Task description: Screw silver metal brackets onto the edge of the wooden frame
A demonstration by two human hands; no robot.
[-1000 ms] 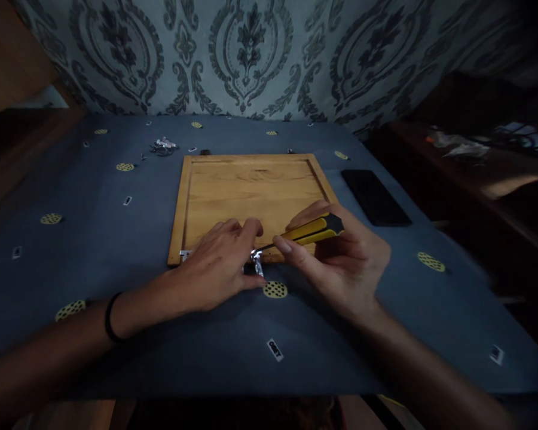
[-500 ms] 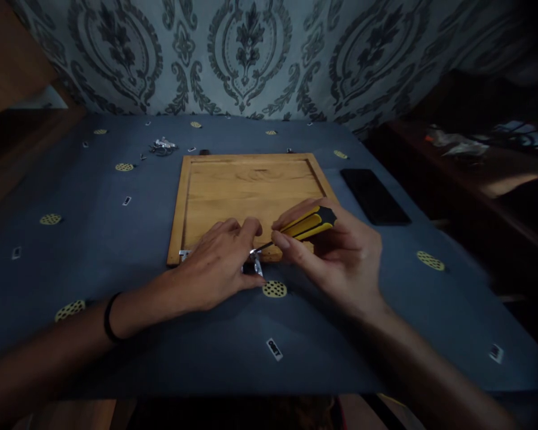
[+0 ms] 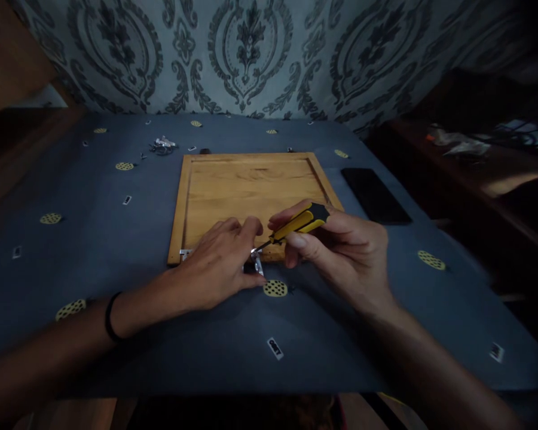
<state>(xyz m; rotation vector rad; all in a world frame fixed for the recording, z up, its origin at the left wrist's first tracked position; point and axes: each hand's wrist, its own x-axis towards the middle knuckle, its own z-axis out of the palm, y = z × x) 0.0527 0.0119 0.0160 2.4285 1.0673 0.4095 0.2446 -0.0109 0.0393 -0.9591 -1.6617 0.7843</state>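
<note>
A wooden panel point(image 3: 246, 185) with a raised rim lies flat on the blue table point(image 3: 94, 251). At its near edge sits a small metal bracket point(image 3: 257, 261). My left hand point(image 3: 219, 266) rests over that edge, fingers pressed on the bracket. My right hand point(image 3: 341, 251) is closed round a yellow and black screwdriver point(image 3: 298, 222), whose tip points down left onto the bracket. A second small metal piece point(image 3: 185, 253) shows at the panel's near left corner.
A black phone point(image 3: 374, 195) lies right of the panel. A heap of metal hardware point(image 3: 162, 145) sits at the far left. Yellow dotted markers point(image 3: 275, 288) and small tags point(image 3: 275, 347) are scattered over the table. A patterned wall stands behind; a dark shelf point(image 3: 475, 161) at right.
My right hand has shifted a little left and turned on the screwdriver, so the handle sits lower and shorter. My left hand has stayed in place.
</note>
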